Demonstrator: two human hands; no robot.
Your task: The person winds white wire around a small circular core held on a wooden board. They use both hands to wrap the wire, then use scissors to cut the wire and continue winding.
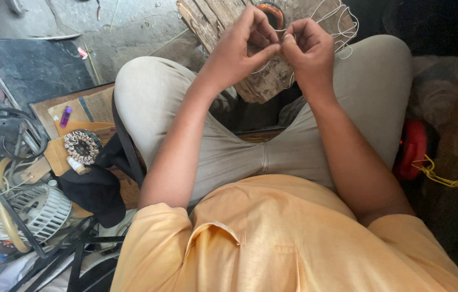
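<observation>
My left hand (242, 46) and my right hand (307, 48) meet fingertip to fingertip above a weathered wooden block (223, 24) on the ground between my knees. Both pinch a thin white string (342, 30) that loops away to the right over the block. Behind my fingers a round orange-rimmed dark part (272, 12) lies on the block, mostly hidden. I sit cross-legged in beige trousers and an orange shirt.
At my left lie a copper-wound stator ring (82, 146), a purple lighter (65, 115), cardboard, a black cloth (96, 189), a white fan guard (42, 208) and tangled cables. A red object with yellow cord (414, 148) sits at my right knee.
</observation>
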